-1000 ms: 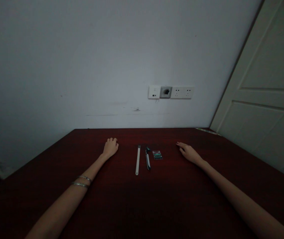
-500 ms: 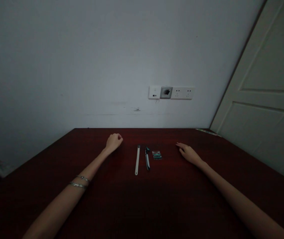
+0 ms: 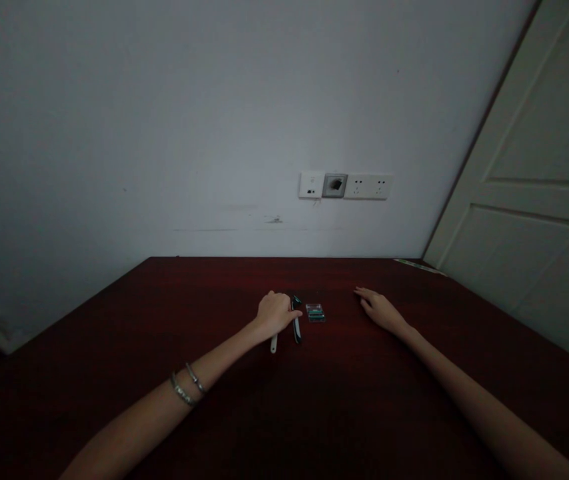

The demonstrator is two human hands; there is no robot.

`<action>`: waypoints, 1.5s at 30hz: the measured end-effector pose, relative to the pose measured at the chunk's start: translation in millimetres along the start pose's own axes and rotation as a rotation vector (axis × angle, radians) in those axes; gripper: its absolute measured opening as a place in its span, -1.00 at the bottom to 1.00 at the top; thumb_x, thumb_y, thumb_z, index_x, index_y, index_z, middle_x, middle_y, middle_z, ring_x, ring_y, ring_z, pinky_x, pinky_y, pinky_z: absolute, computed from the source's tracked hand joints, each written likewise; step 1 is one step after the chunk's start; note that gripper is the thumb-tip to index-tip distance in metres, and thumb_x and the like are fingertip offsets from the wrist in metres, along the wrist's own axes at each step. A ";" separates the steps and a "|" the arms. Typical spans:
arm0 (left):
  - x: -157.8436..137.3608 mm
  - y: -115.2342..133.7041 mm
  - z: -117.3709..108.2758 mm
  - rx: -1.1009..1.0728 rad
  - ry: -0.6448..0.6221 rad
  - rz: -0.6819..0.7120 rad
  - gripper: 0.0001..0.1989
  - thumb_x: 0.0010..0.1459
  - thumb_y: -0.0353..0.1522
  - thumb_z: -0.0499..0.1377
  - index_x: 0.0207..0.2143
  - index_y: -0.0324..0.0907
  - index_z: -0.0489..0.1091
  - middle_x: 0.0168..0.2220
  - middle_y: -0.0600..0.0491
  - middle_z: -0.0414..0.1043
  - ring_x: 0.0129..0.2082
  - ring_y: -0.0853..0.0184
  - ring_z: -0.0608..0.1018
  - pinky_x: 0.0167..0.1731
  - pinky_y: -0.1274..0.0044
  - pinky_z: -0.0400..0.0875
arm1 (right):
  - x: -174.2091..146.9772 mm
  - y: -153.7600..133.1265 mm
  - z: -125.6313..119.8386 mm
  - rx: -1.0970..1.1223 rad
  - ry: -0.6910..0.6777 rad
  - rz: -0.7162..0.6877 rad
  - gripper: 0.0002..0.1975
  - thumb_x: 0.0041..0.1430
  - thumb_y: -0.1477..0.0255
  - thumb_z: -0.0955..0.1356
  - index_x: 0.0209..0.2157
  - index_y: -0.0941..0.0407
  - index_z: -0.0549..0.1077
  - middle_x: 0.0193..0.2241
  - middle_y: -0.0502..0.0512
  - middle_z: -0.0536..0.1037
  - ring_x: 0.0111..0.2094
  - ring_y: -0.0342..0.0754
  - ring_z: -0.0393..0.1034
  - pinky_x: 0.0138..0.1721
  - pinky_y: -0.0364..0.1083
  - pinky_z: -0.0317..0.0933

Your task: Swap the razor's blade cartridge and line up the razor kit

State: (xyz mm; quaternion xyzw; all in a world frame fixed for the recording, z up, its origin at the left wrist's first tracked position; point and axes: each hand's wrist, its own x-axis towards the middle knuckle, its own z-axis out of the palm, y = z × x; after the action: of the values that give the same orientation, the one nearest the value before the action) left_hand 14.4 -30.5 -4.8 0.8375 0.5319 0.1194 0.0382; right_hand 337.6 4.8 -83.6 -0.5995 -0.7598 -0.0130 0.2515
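My left hand [image 3: 273, 313] is over the long white strip, which shows only its lower end with a small hole [image 3: 274, 345]. The thumb crosses the upper handle of a razor [image 3: 297, 331], grey and black with a dark head, lying on the table. The other fingers bend down out of sight, so I cannot tell if they grip the razor. Right of the razor lies a small clear case [image 3: 316, 313] with teal pieces inside. My right hand [image 3: 378, 310] rests palm down on the table, fingers stretched out, holding nothing, to the right of the case.
The dark red table [image 3: 344, 393] ends at a pale wall [image 3: 214, 133]. Sockets [image 3: 366, 187] are set in the wall above the table. A panelled white door [image 3: 534, 220] borders the right side. A thin printed strip [image 3: 420, 267] lies at the back right corner.
My left hand has moved right from beside the white strip, now covering most of it and reaching the razor. My right hand, the razor and the case stay in place.
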 end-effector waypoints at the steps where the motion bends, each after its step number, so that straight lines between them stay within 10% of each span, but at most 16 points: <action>1: -0.3 1.2 1.6 0.022 0.002 0.005 -0.66 0.03 -0.11 0.12 -0.48 -0.20 0.46 -0.37 -0.09 0.49 -0.20 0.15 0.47 -0.27 0.46 0.31 | -0.1 -0.2 -0.1 -0.001 0.002 -0.002 -0.59 0.13 0.47 0.16 -0.02 0.23 0.40 0.04 0.23 0.36 0.10 0.07 0.19 0.15 0.05 0.02; 17: 0.9 7.0 17.3 0.097 -0.077 -0.018 -0.70 0.03 -0.20 0.06 -0.43 -0.24 0.45 -0.36 -0.15 0.48 -0.20 0.12 0.49 -0.28 0.42 0.37 | 0.8 -4.2 -3.4 -0.052 -0.029 0.000 -0.57 0.13 0.48 0.14 0.00 0.26 0.38 0.04 0.24 0.36 0.10 0.06 0.19 0.14 0.04 0.04; 27: 4.3 5.0 -11.6 -0.024 0.041 -0.050 -0.72 0.04 -0.26 0.05 -0.51 -0.24 0.46 -0.42 -0.12 0.48 -0.24 0.17 0.49 -0.33 0.48 0.35 | 0.2 -9.8 -11.9 0.124 0.115 0.015 -0.56 0.08 0.46 0.17 0.01 0.20 0.37 0.00 0.20 0.41 0.04 0.05 0.27 0.10 0.05 0.09; 33: 3.8 7.7 -37.5 -0.094 0.214 -0.006 -0.72 0.05 -0.27 0.06 -0.55 -0.26 0.43 -0.40 -0.08 0.44 -0.26 0.23 0.45 -0.29 0.48 0.30 | 10.1 -75.2 -32.4 0.511 0.309 0.079 -0.59 0.10 0.37 0.21 -0.01 0.14 0.37 -0.19 0.15 0.53 -0.13 0.02 0.39 0.00 0.06 0.17; 45: -9.7 29.8 -29.4 -0.093 0.210 0.105 -0.74 0.11 -0.27 0.04 -0.49 -0.23 0.42 -0.35 -0.05 0.40 -0.25 0.27 0.42 -0.32 0.53 0.28 | -3.1 -188.2 -26.6 1.580 0.034 0.395 -0.69 -0.10 0.25 0.40 -0.30 0.13 0.51 -0.27 0.14 0.54 -0.30 -0.03 0.42 -0.31 -0.09 0.29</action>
State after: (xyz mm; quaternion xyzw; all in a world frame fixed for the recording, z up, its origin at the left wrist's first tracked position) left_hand 29.7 -53.9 27.9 0.8443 0.4825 0.2328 0.0145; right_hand 175.1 -59.5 -8.6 -0.3678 -0.4209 0.5624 0.6094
